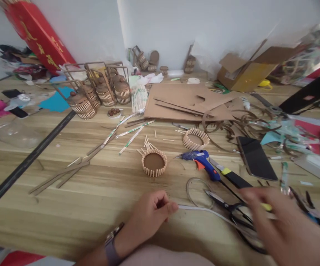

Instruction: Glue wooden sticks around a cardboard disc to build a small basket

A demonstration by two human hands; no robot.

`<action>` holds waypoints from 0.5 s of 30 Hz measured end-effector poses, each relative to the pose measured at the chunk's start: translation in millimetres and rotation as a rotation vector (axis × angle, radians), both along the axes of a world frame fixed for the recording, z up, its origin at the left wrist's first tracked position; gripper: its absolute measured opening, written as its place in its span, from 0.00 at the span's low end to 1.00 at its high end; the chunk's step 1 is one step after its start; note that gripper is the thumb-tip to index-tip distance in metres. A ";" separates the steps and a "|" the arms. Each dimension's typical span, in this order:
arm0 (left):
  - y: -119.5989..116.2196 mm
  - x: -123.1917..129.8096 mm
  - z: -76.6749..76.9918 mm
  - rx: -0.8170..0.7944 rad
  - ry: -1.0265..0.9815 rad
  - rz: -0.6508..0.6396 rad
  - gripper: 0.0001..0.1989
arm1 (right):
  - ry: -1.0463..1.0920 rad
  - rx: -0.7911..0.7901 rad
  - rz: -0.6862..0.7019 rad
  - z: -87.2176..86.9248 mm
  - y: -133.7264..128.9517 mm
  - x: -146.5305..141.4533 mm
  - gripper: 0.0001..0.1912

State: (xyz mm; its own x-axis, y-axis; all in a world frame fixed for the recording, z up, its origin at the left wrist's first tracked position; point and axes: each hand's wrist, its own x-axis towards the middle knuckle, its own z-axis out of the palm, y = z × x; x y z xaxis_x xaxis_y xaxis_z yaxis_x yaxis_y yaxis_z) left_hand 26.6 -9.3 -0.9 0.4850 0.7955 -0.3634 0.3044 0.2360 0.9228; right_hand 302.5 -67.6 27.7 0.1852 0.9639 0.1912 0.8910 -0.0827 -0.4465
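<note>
My left hand (155, 210), with a watch (113, 236) on its wrist, is closed in a pinch on the end of a thin pale strip (201, 209). The strip runs right, over the black-handled scissors (231, 212), toward my right hand (281, 225). Motion smears my right hand, and its fingertips and any hold on the strip cannot be made out. Beyond my left hand stands a round brown base ringed with short wooden sticks (154, 162). A second stick ring (195, 139) lies farther back. Near them are a blue glue gun (204, 160) and a wire ring (200, 192).
Several small basket-like pieces with handles (103, 92) stand at the back left. Cardboard sheets (187, 99) and an open box (245, 74) are at the back. A phone (256, 158), cutter (231, 175) and pliers (312, 210) lie right. Thin brown strips (62, 173) lie left.
</note>
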 end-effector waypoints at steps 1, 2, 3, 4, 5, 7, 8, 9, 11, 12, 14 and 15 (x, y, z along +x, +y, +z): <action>-0.4 1.0 -2.1 -0.014 -0.018 0.009 0.19 | 0.011 0.035 0.165 -0.3 6.2 -22.4 0.10; -0.7 1.6 -4.1 -0.019 -0.040 0.021 0.19 | 0.037 0.011 0.336 -1.8 12.3 -43.7 0.12; -1.1 1.8 -6.0 -0.023 -0.069 0.030 0.20 | 0.075 -0.018 0.438 -4.3 17.9 -62.1 0.13; -1.4 1.7 -7.5 -0.027 -0.098 0.039 0.20 | 0.122 -0.042 0.507 -7.6 22.7 -76.7 0.12; -1.7 1.4 -8.6 -0.036 -0.122 0.045 0.21 | 0.155 -0.089 0.549 -11.4 26.5 -86.7 0.11; -2.0 0.5 -9.7 -0.060 -0.150 0.057 0.21 | 0.185 -0.136 0.584 -18.9 31.3 -94.2 0.13; -2.0 0.1 -9.7 -0.069 -0.153 0.059 0.21 | 0.189 -0.146 0.583 -21.8 32.4 -93.3 0.14; -1.9 -0.1 -9.3 -0.073 -0.151 0.059 0.20 | 0.192 -0.149 0.576 -24.0 32.7 -91.0 0.14; -1.7 0.1 -7.8 -0.064 -0.137 0.055 0.19 | 0.205 -0.169 0.554 -25.4 31.8 -86.2 0.14; -1.7 0.5 -6.9 -0.055 -0.125 0.048 0.19 | 0.219 -0.191 0.540 -24.6 30.8 -85.4 0.12; -2.2 1.2 -5.1 -0.032 -0.101 0.036 0.19 | 0.266 -0.247 0.521 -21.0 28.7 -87.8 0.10; -2.8 1.4 -4.4 -0.024 -0.096 0.030 0.19 | 0.294 -0.272 0.513 -18.5 28.1 -90.3 0.09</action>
State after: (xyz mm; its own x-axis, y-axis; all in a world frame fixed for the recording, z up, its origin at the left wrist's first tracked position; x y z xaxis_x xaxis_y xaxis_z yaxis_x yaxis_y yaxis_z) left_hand 28.0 -12.1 -5.3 0.4948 0.8017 -0.3354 0.2077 0.2657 0.9414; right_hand 212.2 -39.5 9.2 -0.3042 0.9507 -0.0611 0.6911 0.1761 -0.7010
